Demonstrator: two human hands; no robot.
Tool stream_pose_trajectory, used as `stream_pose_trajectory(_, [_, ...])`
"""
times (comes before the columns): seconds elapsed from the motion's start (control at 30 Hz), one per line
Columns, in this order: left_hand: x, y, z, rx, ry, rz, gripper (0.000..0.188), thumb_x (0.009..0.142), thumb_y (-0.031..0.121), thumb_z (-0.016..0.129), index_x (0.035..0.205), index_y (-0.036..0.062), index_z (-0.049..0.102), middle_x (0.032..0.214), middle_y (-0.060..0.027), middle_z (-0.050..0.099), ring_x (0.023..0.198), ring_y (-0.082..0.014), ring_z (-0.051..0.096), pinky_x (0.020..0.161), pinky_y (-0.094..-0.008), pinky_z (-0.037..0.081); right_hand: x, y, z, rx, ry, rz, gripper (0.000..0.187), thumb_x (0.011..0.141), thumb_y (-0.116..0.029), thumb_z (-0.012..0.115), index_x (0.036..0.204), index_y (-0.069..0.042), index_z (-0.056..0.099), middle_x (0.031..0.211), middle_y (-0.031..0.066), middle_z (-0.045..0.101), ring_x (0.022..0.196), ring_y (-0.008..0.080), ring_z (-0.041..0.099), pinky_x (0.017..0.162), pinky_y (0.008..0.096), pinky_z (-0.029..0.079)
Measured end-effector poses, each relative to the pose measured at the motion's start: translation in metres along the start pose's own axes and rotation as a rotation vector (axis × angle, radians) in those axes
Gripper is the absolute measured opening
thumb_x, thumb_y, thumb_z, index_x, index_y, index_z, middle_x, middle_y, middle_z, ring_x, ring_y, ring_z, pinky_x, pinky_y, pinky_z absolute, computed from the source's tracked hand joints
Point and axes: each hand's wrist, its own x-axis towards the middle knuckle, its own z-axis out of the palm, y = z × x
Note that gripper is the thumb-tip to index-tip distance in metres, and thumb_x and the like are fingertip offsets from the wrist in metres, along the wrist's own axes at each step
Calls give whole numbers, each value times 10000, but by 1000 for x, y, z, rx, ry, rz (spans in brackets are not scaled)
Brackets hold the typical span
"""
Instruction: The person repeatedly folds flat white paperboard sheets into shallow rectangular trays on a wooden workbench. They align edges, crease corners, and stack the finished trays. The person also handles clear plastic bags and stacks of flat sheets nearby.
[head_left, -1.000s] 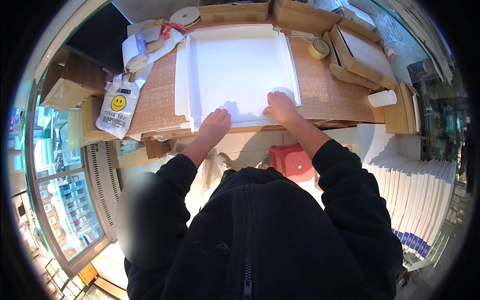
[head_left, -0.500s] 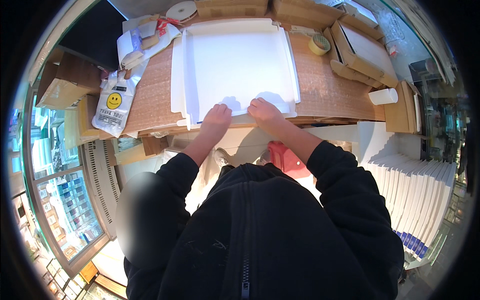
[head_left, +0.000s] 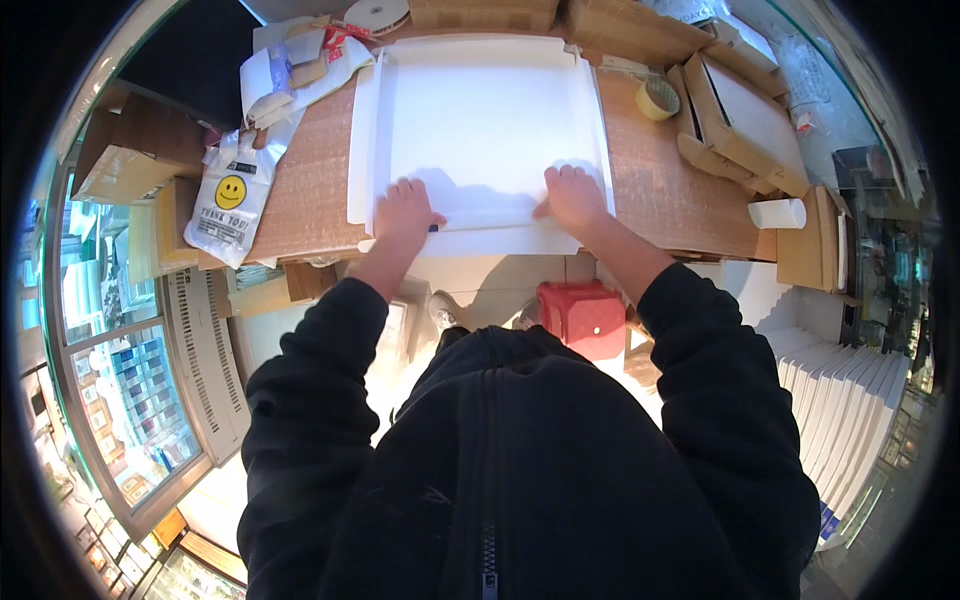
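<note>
A wide white cardboard box blank (head_left: 480, 120), flat with low folded sides, lies on the wooden table (head_left: 650, 190). Its near strip runs along the table's front edge. At the near left corner my left hand (head_left: 403, 210) rests on the cardboard, fingers bent over it and thumb turned inward along the fold. My right hand (head_left: 574, 200) is at the near right corner, its fingers curled on the cardboard and thumb pointing inward. The fingertips are partly hidden by the hands. Both hands cast shadows on the white surface.
To the left lies a plastic bag (head_left: 232, 195) with a yellow smiley. A tape roll (head_left: 658, 98), an open cardboard box (head_left: 745, 120) and a white roll (head_left: 777, 214) are to the right. Below the table stand a red container (head_left: 583, 318) and several white panels (head_left: 840, 410).
My hands have moved apart, from near the middle of the front edge to its two corners. The near strip now lies flatter towards me, and the view has shifted slightly.
</note>
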Motion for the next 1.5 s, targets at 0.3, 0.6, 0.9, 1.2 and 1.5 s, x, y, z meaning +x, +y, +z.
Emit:
stream_pose_trajectory(0.3, [-12,56,17,-256,-124,41,228,849,265,515,823,53,596,816,-144,634,815,-326,634,751,-439,510,-12,-57,28,183,-13,66,272,878,-305,545,818,-46,600,732,153,672,724,331,664,679,458,518])
stream_pose_trajectory(0.6, [-18,5,18,-244,-48,-220,269,853,310,507,813,90,655,831,-101,668,772,-309,632,679,-440,496,-22,-9,41,139,353,125,218,827,-269,563,685,-107,599,579,106,612,538,307,624,506,430,503])
stream_pose_trajectory(0.9, [-25,3,17,-362,179,-390,265,837,277,549,696,53,575,709,-127,623,672,-337,602,628,-417,481,-24,1,40,415,401,431,219,842,-270,560,702,-106,599,632,138,619,589,300,608,534,429,461])
stream_pose_trajectory(1.2, [-39,74,-6,-422,505,261,365,811,238,646,1114,45,579,1071,-105,597,987,-271,569,890,-463,423,-89,71,18,885,703,610,200,923,-165,535,1031,-29,634,889,84,651,800,168,602,725,295,483])
stream_pose_trajectory(1.5, [-21,78,-19,-329,152,325,315,817,230,684,1079,71,614,1026,-102,655,946,-290,596,853,-405,440,-110,43,12,1226,369,284,223,916,-67,557,1132,-32,598,1011,77,645,892,138,598,815,271,476])
